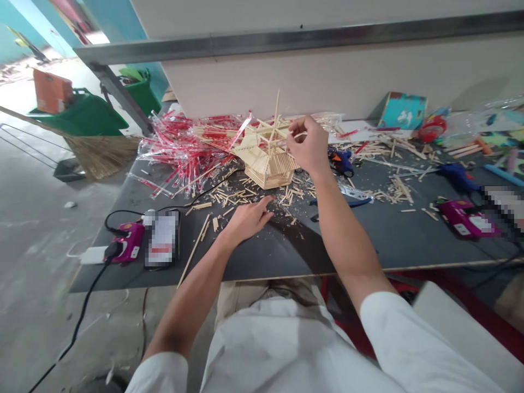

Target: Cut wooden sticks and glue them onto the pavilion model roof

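A small house-like model of thin wooden sticks (265, 164) stands on the dark table, with stick roof panels, spokes near its top and one tall upright stick. At the right side of its top, my right hand (310, 146) is closed in a pinch on what looks like a thin wooden stick, partly hidden by the fingers. My left hand (248, 219) lies on the table in front of the model, fingers apart and index stretched forward, holding nothing. Cut stick pieces (229, 195) are scattered around the model's base.
Red-and-clear plastic wrappers (192, 147) heap at the left back. A phone (162, 238) lies beside a pink power block (130, 240) at the left edge. Rightward are blue glue guns (458, 176), a blue-handled blade tool (356, 202) and another pink block (466, 218).
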The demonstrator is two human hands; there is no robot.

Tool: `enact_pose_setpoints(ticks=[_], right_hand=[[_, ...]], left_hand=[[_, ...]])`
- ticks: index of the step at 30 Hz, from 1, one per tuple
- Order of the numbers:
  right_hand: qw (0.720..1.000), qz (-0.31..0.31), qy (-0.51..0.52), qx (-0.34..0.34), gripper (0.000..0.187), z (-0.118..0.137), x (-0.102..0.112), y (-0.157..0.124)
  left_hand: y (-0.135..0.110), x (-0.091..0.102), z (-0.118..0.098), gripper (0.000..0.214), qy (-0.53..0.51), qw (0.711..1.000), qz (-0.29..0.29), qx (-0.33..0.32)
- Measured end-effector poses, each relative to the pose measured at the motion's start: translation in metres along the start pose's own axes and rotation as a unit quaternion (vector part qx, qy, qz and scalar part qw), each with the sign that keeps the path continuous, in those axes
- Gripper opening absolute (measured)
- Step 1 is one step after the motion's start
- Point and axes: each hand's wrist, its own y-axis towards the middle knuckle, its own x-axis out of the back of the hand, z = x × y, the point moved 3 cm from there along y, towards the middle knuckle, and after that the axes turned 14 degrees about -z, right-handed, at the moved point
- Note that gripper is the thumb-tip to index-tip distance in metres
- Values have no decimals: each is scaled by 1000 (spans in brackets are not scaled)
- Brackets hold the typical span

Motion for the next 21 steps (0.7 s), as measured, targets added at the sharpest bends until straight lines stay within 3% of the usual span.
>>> enact_pose_setpoints(ticks=[10, 17, 21], right_hand=[[998, 20, 48, -35, 17, -14, 0, 3], [997, 9, 69, -35, 16, 2, 39, 9], [997, 12, 69, -38, 16, 15, 62, -7]], left_hand=[[1, 4, 2, 39, 17, 1000, 3, -3], [2, 6, 3, 31, 18, 1000, -2, -11], [2, 6, 3, 30, 9, 1000, -3, -9]])
